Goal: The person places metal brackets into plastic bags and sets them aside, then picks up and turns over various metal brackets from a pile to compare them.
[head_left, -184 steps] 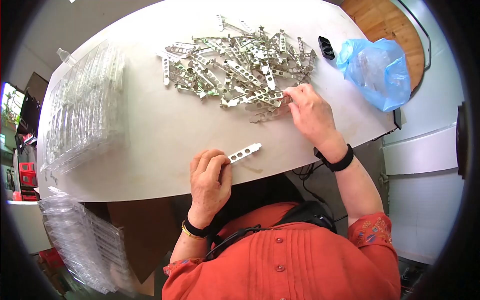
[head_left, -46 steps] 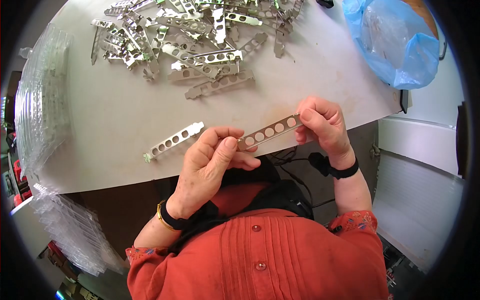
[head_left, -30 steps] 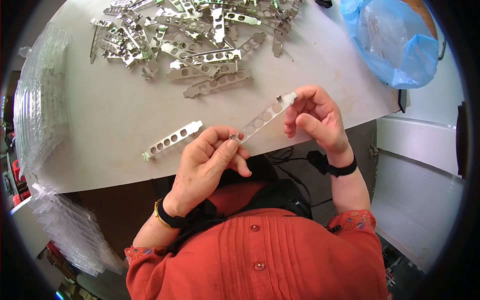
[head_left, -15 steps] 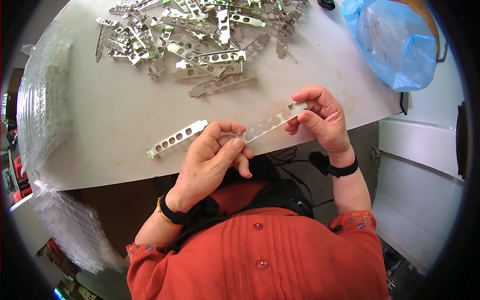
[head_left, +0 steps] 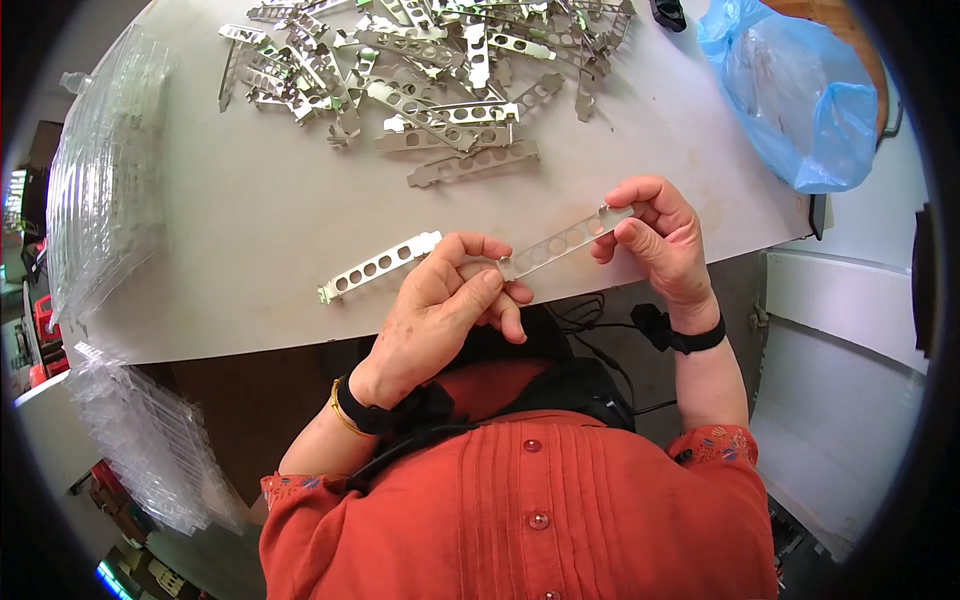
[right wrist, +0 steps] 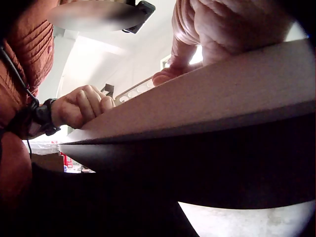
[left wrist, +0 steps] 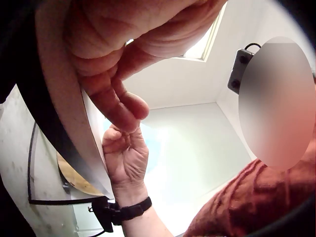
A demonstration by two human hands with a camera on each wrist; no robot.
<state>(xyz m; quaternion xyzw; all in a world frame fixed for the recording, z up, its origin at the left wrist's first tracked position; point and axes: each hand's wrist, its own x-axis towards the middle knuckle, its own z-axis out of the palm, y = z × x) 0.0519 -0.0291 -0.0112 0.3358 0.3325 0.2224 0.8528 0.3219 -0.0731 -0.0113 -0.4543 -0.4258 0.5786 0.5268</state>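
Note:
Between both hands, over the table's front edge, is a flat metal slot bracket [head_left: 565, 243] with a row of round holes. My left hand [head_left: 440, 300] pinches its left end between thumb and fingers, and my right hand [head_left: 668, 248] holds the right end at its fingertips. In the right wrist view the bracket [right wrist: 136, 91] spans from one hand to the other. A second bracket [head_left: 375, 268] lies on the table just left of my left hand. Farther back is a loose pile of similar brackets [head_left: 478, 58].
Clear ribbed plastic trays [head_left: 110, 190] are stacked on the table's left side, and more trays [head_left: 150, 440] stand below its edge. A blue plastic bag [head_left: 840, 125] sits at the right, near a small black object [head_left: 668, 14]. Cables [head_left: 600, 345] hang under the front edge.
The bracket that was in my left hand at first now lies on the table, and both hands hold another. A second ago its right end was tilted up with my right fingers spread; they now grip it.

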